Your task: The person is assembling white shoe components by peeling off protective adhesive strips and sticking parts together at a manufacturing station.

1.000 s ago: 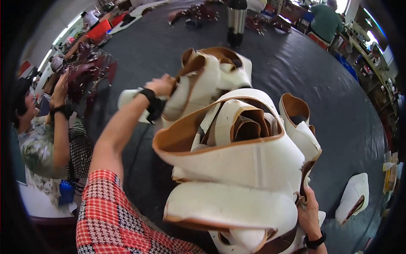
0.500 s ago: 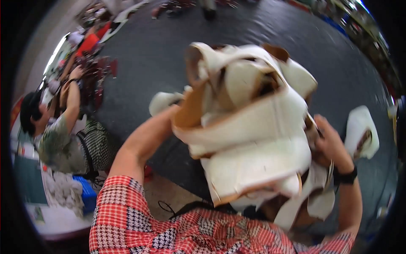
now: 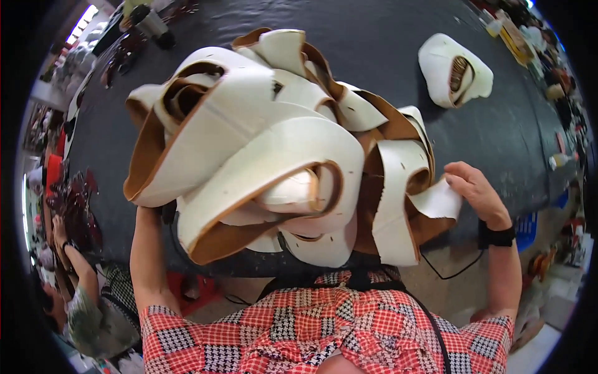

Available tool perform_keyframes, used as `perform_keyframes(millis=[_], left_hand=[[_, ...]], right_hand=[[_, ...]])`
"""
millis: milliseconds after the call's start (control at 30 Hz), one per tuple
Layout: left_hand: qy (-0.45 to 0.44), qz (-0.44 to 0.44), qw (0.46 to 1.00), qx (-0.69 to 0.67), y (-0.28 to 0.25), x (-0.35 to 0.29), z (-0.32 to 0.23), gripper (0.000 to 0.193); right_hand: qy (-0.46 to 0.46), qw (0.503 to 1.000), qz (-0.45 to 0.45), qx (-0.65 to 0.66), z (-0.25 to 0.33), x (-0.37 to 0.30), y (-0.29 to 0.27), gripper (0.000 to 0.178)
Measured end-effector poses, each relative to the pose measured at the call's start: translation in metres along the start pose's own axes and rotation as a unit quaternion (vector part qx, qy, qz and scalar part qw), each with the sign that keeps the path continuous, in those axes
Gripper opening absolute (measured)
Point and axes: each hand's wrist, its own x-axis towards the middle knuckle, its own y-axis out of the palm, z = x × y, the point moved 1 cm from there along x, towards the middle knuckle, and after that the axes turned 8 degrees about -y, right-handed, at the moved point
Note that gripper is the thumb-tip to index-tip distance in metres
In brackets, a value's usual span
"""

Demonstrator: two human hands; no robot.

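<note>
A large tangled bundle of leather-like strips [image 3: 249,143], cream-white on one face and tan-brown on the other, fills the middle of the view in loops and folds. My right hand [image 3: 476,190] pinches the white end of one strip [image 3: 439,202] at the bundle's right side, thumb and fingers closed on its edge. From the lower left my left forearm [image 3: 149,262] reaches up beneath the bundle. The loops cover my left hand, so its fingers and grip are hidden.
A dark table [image 3: 374,37] spreads under and beyond the bundle. A separate rolled white strip [image 3: 455,71] lies at the far right. Dark red glossy pieces [image 3: 78,206] are at the left, by a co-worker [image 3: 93,311]. A red stool [image 3: 190,293] stands below the table edge.
The bundle has shifted left and spread wider over the table. My right hand has gone from the bundle's side to a strip end. My left hand has become covered. The view has turned.
</note>
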Motion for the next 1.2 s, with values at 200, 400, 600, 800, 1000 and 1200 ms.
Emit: perform_keyframes(millis=[200, 400, 600, 800, 1000, 1200], left_hand=[[0.043, -0.077, 0.994, 0.058, -0.032, -0.060, -0.078, 0.039], [0.000, -0.159, 0.985, -0.069, -0.009, -0.177, -0.246, 0.028], [0.281, 0.097, 0.953, 0.056, 0.160, -0.297, -0.422, 0.060], [0.362, 0.054, 0.898, 0.243, 0.285, -0.298, -0.392, 0.056], [0.082, 0.108, 0.990, 0.034, 0.291, -0.291, -0.423, 0.059], [0.081, 0.129, 0.956, 0.250, 0.311, -0.283, -0.365, 0.059]], right_hand=[[-0.052, 0.935, -0.045, 0.349, -0.016, -0.027, 0.000, 0.043], [-0.120, 0.967, 0.053, 0.217, -0.032, -0.019, -0.011, 0.039], [-0.214, 0.881, 0.020, 0.421, -0.033, -0.022, -0.086, 0.046], [-0.195, 0.884, -0.031, 0.423, -0.079, -0.017, -0.126, 0.053], [-0.235, 0.906, -0.007, 0.351, -0.081, -0.028, -0.162, 0.041], [-0.301, 0.866, -0.145, 0.373, -0.066, -0.062, -0.226, 0.048]])
